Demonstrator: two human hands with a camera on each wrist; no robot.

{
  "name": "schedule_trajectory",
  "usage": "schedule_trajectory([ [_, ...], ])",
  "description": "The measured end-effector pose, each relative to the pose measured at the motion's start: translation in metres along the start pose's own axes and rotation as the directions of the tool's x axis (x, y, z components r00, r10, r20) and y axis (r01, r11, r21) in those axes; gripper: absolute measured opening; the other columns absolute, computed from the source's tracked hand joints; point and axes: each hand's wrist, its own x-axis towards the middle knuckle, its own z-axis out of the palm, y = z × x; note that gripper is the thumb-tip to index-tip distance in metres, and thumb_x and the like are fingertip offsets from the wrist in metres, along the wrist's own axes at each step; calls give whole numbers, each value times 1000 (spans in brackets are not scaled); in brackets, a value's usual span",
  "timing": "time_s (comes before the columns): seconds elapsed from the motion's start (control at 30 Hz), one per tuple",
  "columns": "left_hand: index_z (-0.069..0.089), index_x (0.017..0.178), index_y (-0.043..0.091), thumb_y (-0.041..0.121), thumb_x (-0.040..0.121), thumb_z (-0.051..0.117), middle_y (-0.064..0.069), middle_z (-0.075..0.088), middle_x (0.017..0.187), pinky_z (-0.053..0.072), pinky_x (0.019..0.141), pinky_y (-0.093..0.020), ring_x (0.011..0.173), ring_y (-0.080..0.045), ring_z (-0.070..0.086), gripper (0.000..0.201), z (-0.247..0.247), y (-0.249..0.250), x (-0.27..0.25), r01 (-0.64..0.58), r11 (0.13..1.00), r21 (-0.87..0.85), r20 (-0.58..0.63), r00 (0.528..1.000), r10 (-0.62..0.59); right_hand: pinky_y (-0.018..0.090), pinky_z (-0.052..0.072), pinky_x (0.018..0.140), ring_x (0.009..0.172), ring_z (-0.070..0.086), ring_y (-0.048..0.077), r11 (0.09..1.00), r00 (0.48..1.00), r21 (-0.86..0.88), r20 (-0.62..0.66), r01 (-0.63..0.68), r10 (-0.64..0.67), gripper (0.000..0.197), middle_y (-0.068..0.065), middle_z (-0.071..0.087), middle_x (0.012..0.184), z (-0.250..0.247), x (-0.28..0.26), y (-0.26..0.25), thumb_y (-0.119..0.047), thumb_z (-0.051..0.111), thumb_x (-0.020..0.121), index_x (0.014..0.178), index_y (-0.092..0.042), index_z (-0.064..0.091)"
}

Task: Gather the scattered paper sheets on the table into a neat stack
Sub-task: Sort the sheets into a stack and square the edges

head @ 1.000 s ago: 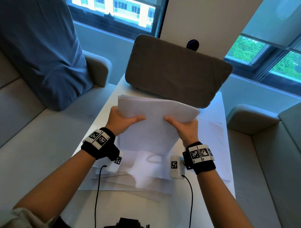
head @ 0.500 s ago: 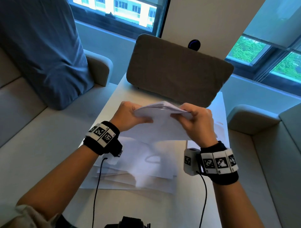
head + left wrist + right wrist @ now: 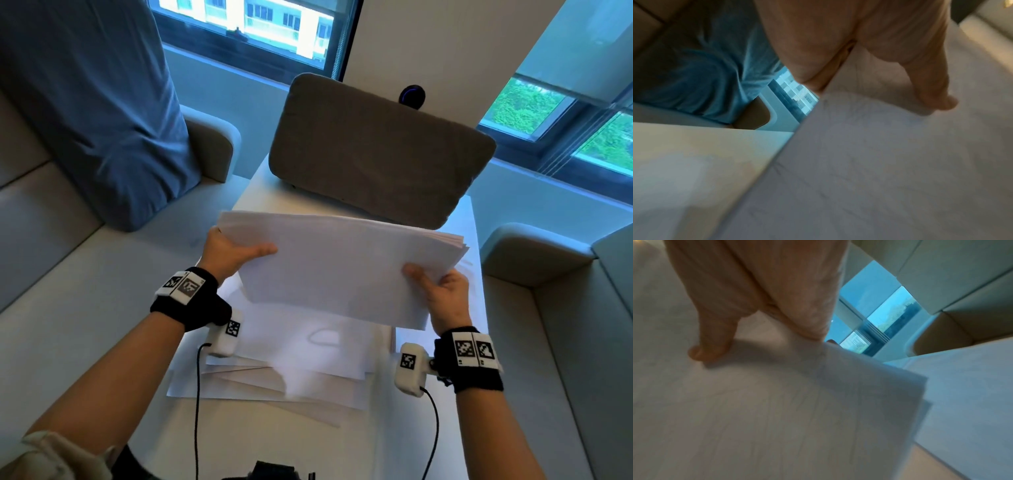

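The left hand (image 3: 230, 254) pinches the left edge of a sheaf of paper (image 3: 342, 267), thumb lying flat across the top sheet and the fingers hidden beneath, while the right hand (image 3: 442, 298) pinches the near right corner the same way — thumb on top, fingers under. Between them the sheaf hangs in the air above the white table (image 3: 474, 219), tilted, its far right corner fanned so that several sheet edges show apart. How many sheets it holds cannot be counted; the fan suggests a good number. Paper like this is light but limp and slick sheet against sheet, so a pinch at two opposite edges is likely the sound hold; a one-handed grip would probably let it droop and slide askew, and a hard squeeze would crease it. Below the hands more loose sheets (image 3: 274, 373) lie overlapped and skewed on the table, at least four edges showing at the near left, the exact count unclear. Beyond stand one grey cushion (image 3: 376, 150) on the table's far end and one blue pillow (image 3: 102, 102) on the sofa to the left.
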Motion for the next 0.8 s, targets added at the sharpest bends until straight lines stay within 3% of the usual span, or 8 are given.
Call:
schedule_trajectory([
  [0.17,68,76,12,1,49,91,11,70,68,53,62,-17,62,0,63,38,-3,-2,3,-48,999,2,-1,999,48,15,50,55,59,62,0,997,997,4,-12,-72,73,18,-7,71,68,5,5,21,0,78,71,79,-12,67],
  [0.3,68,70,11,21,40,96,12,68,62,51,60,-19,61,-3,61,42,-1,-25,-2,35,993,111,71,997,-43,17,51,57,67,60,12,986,991,-109,31,-129,133,22,1,67,77,14,1,37,-6,83,67,78,-17,68],
  [0.37,70,72,9,16,43,95,9,70,67,54,64,-24,66,-8,65,39,3,-32,-2,69,990,126,61,995,-78,20,53,60,69,60,12,980,985,-103,3,-173,174,27,0,66,78,19,1,39,-6,85,64,76,-19,65],
  [0.47,69,70,10,9,48,92,13,71,65,54,62,-22,63,-1,65,32,7,-27,0,53,991,125,40,997,-59,17,53,58,68,61,10,982,984,-75,-10,-176,176,26,0,67,77,22,4,37,-6,86,63,76,-17,65],
  [0.57,69,69,7,5,49,91,14,70,65,53,59,-18,61,1,63,30,5,-18,2,-21,995,95,48,999,16,17,52,56,68,62,10,989,990,-31,-3,-143,143,24,2,68,78,19,7,33,-8,85,64,80,-14,67],
  [0.63,70,70,2,14,46,94,9,71,65,51,58,-18,61,-1,63,36,1,-19,3,-25,996,86,60,998,20,21,53,59,70,63,13,989,990,-38,11,-142,142,25,4,68,81,18,9,36,-9,85,65,82,-14,68],
  [0.7,70,75,3,20,44,95,3,72,72,52,63,-22,65,-4,65,43,0,-28,1,34,991,128,67,997,-43,28,55,67,77,63,17,982,983,-66,26,-177,179,30,6,68,87,20,8,44,-10,85,65,89,-12,66],
  [0.8,66,82,16,9,54,91,2,69,85,50,73,-26,76,-6,64,37,1,-41,-7,152,971,185,55,985,-164,35,55,76,88,63,20,968,969,-90,59,-235,241,45,8,66,98,22,5,57,-14,83,69,107,-7,61],
])
